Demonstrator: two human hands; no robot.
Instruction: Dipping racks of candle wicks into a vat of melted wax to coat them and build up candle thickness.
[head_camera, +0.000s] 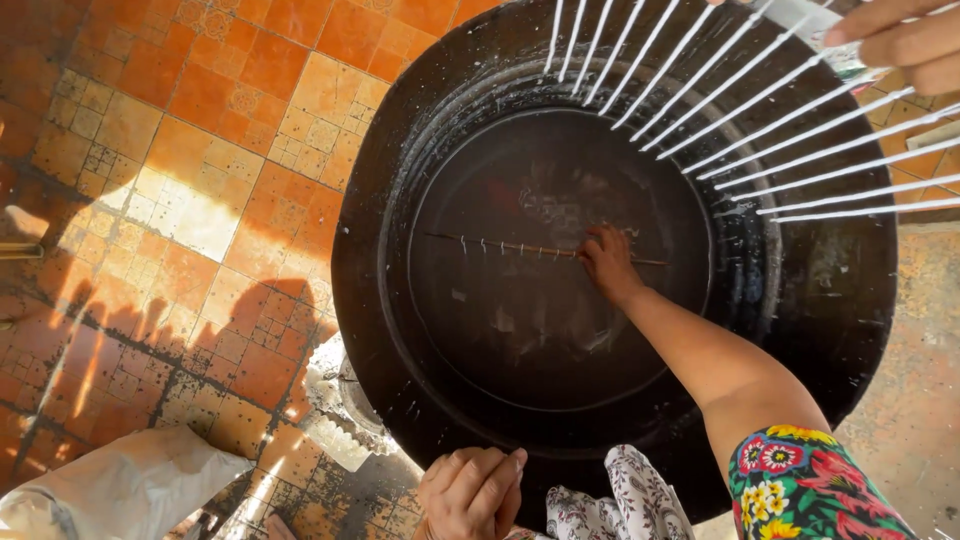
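Note:
A wide black vat (860, 300) filled with dark liquid takes up the middle of the view. My right hand (607, 262) reaches down into it and grips a thin wooden stick (500, 246) that lies level at the liquid's surface, with several short wicks hanging from it. My right arm wears a flowered sleeve (800, 485). My left hand (470, 492) rests curled at the vat's near rim, next to patterned cloth (625, 500), and holds nothing.
Another person's hand (905, 40) at the top right holds a fan of several thin white candles (740, 110) over the vat's far side. Orange tiled floor (200, 150) lies to the left. A white sack (130, 485) sits at the bottom left.

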